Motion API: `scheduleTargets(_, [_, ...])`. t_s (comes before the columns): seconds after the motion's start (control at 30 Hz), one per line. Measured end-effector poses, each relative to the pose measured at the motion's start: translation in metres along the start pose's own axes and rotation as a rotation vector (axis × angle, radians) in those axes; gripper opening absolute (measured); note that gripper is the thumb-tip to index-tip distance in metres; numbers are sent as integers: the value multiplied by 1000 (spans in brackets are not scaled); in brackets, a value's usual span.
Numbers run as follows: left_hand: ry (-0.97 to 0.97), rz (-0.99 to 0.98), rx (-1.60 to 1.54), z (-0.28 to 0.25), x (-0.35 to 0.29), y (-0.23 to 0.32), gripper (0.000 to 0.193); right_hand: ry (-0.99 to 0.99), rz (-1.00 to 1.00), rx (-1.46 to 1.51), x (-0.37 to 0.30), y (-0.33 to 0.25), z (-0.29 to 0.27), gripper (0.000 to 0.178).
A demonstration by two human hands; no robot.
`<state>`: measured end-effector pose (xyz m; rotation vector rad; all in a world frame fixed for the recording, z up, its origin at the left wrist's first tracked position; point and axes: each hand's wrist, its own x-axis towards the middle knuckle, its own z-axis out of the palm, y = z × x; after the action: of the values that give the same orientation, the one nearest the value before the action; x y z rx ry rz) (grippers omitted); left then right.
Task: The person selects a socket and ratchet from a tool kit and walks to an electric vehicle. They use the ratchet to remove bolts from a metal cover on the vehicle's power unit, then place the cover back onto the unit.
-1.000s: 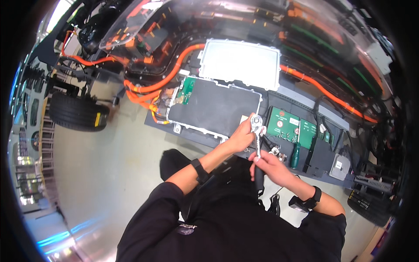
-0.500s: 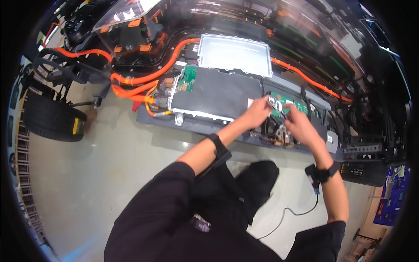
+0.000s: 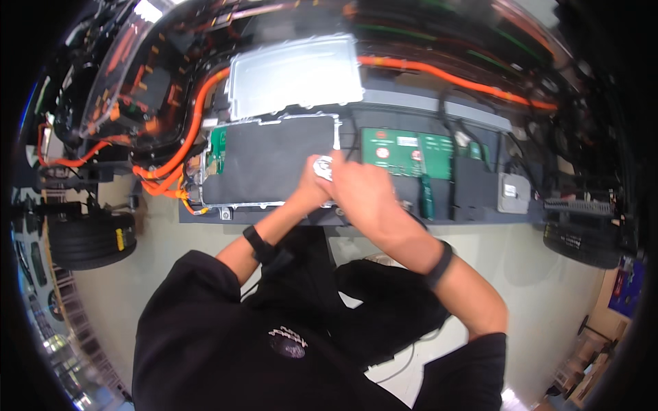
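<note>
My left hand (image 3: 314,183) is closed around a small shiny silver piece (image 3: 323,168), too blurred for its kind to be told. My right hand (image 3: 364,196) is closed right beside it, its fingertips at the silver piece. Whether it grips that piece too is hidden. Both hands are over the lower right corner of a flat metal housing covered by a dark grey sheet (image 3: 277,161). To their right is a green circuit board (image 3: 396,152). A slim tool with a dark green handle (image 3: 428,198) rests against the board's lower edge.
A pale metal lid (image 3: 295,79) leans behind the housing. Thick orange cables (image 3: 197,113) run along the left and back. A clear cover (image 3: 113,89) stands at the far left. Tyres (image 3: 96,240) flank the unit, and a grey box (image 3: 514,193) sits at its right end.
Both hands have moved left, from the circuit board to the housing's right edge, and come together. The view has shifted right. The green-handled tool now shows where my right hand was.
</note>
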<state>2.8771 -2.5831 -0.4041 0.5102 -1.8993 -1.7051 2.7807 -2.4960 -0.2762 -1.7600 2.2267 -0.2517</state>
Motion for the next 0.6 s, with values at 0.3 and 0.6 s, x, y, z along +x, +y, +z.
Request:
scheduleTargets(0.3, [-130,-157,4,7,12,-18,30,-15,-284,-257,8,36,-26,34])
scheduleTargets(0.6, [-196,-45,-54,28,16,12,26,-166,1,142,-16,32,-34,39])
